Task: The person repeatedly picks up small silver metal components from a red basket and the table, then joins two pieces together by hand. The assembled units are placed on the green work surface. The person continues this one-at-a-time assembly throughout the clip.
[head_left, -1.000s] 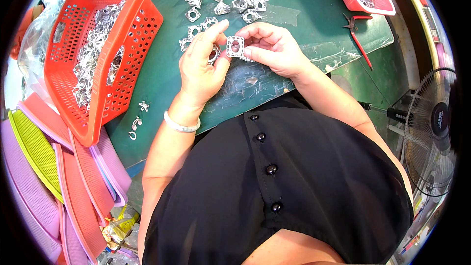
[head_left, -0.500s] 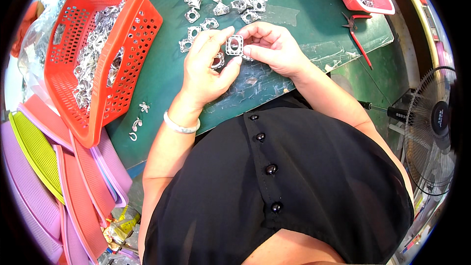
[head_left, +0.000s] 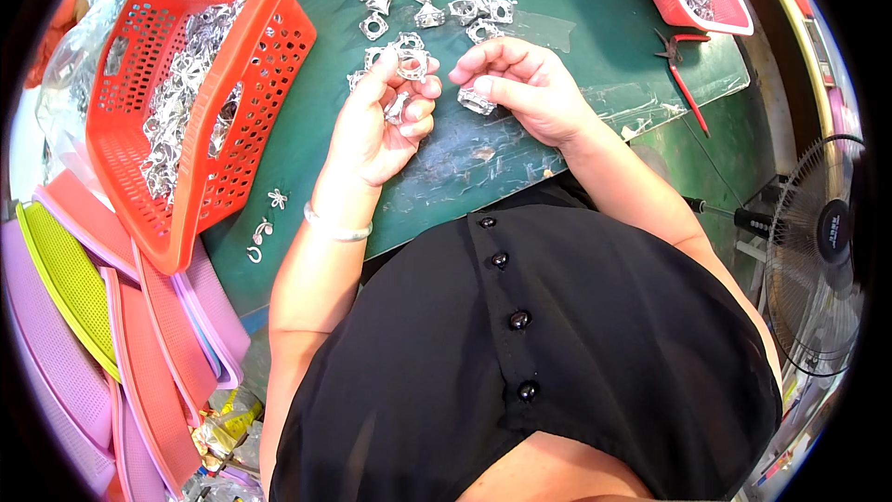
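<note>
My left hand (head_left: 370, 135) is turned partly palm up. Its thumb and fingers grip a silvery square openwork metal piece (head_left: 413, 63), and a second silvery metal piece (head_left: 396, 110) rests within the curled fingers. To its right, my right hand (head_left: 539, 98) pinches another silvery openwork metal piece (head_left: 477, 100), seen edge-on, just above the green tabletop (head_left: 483, 163). A gap separates the two hands. Beyond them, several similar metal pieces (head_left: 429, 15) lie in loose clusters on the table, a few partly hidden behind my left fingers.
At left stands a red perforated basket (head_left: 290, 46) full of silvery metal parts. A pink basket (head_left: 743, 19) holds more at far right, near red-handled pliers (head_left: 683, 84). Small metal bits (head_left: 263, 229) lie by my left forearm. Stacked trays (head_left: 70, 316) and a fan (head_left: 818, 242) flank the table.
My hands have moved apart. The left has rolled palm up, showing two metal pieces in it; the right has shifted slightly right, its piece tilted edge-on.
</note>
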### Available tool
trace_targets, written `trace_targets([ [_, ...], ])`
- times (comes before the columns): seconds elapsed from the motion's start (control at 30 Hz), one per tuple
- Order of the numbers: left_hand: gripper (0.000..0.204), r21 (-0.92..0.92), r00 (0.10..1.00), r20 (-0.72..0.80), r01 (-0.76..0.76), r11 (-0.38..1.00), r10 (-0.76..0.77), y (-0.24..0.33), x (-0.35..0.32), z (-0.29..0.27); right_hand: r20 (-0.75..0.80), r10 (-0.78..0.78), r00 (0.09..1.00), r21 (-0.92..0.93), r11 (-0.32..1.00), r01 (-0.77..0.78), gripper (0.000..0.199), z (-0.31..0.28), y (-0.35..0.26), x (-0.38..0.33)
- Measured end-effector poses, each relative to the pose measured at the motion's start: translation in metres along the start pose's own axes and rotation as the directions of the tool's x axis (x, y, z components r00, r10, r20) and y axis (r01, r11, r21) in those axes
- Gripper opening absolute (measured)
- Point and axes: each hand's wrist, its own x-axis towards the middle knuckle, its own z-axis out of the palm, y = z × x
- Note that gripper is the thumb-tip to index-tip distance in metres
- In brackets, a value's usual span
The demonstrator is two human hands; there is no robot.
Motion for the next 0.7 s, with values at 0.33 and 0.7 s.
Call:
trace_targets([
  [0.33,0.037,0.078,0.996,0.048,-0.082,0.994,0.078,0.001,-0.004,0.009,-0.023,0.062,0.998,0.228,0.972,-0.055,0.019,-0.003,-0.003,0.001],
  [0.7,0.041,0.939,0.757,0.286,-0.343,-0.015,0.588,-0.034,-0.002,0.033,0.091,0.059,0.994,0.308,0.948,-0.085,0.024,-0.009,0.002,0.002],
])
